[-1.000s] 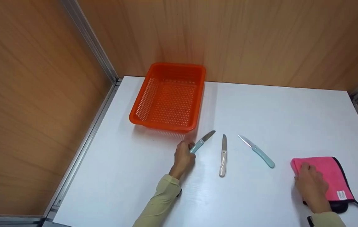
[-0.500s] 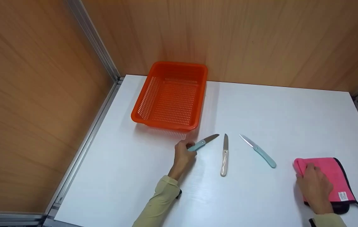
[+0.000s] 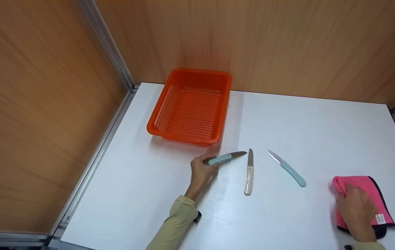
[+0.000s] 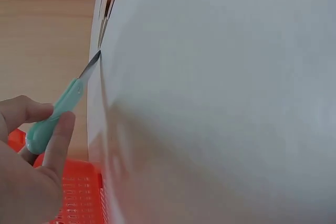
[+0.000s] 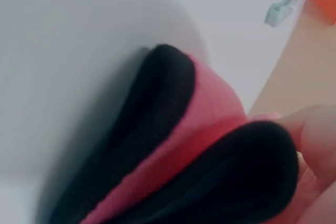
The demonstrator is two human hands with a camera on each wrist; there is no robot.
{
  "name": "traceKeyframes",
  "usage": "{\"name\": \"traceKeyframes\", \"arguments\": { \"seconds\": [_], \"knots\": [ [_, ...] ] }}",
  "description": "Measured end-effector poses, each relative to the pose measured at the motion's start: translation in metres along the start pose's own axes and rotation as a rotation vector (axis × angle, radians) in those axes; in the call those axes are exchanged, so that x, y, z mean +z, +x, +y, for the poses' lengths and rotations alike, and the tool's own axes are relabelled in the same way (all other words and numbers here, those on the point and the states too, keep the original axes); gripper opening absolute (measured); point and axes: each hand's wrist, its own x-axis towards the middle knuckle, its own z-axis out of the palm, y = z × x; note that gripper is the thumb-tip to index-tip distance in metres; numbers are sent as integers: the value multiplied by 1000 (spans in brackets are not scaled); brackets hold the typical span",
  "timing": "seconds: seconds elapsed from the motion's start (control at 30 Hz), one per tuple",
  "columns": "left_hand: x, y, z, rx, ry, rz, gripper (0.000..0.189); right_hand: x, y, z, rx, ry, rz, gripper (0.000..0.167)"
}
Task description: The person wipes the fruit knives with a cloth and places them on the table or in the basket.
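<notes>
In the head view my left hand point(image 3: 201, 172) holds a small paring knife point(image 3: 221, 159) by its turquoise handle, its blade pointing right. The left wrist view shows thumb and fingers pinching this handle, with the blade tip close to the table surface. To its right lie a white-handled knife point(image 3: 249, 176) and a second turquoise-handled knife point(image 3: 288, 170), blades pointing away from me. At the right, my right hand point(image 3: 356, 210) grips the left part of a folded pink cloth point(image 3: 375, 194) with black edging. Up close in the right wrist view, the cloth's layers point(image 5: 212, 98) stand apart at the fold.
An orange perforated basket point(image 3: 187, 139) stands at the back left, behind my left hand, with nothing in it. The white table point(image 3: 131, 194) is bounded by wooden panels point(image 3: 287, 45) at the back and sides.
My left hand has turned the knife, so the blade now points more to the right, near the white-handled knife's tip. My right hand has shifted right, drawing the cloth's left edge along.
</notes>
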Motion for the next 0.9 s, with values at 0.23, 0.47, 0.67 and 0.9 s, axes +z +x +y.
{"name": "traceKeyframes", "arguments": {
  "seconds": [0.23,0.47,0.67,0.9],
  "knots": [
    [-2,-4,-3,85,-98,23,25,-12,-9,-2,14,12,80,42],
    [-6,-17,17,172,-184,-3,26,-26,-18,-4,19,77,199,42],
    [-14,-27,38,198,-289,-58,26,-38,-32,-13,25,144,338,43],
    [-17,-34,49,203,-267,-67,26,-56,-52,-31,-1,204,463,42]
  ]
}}
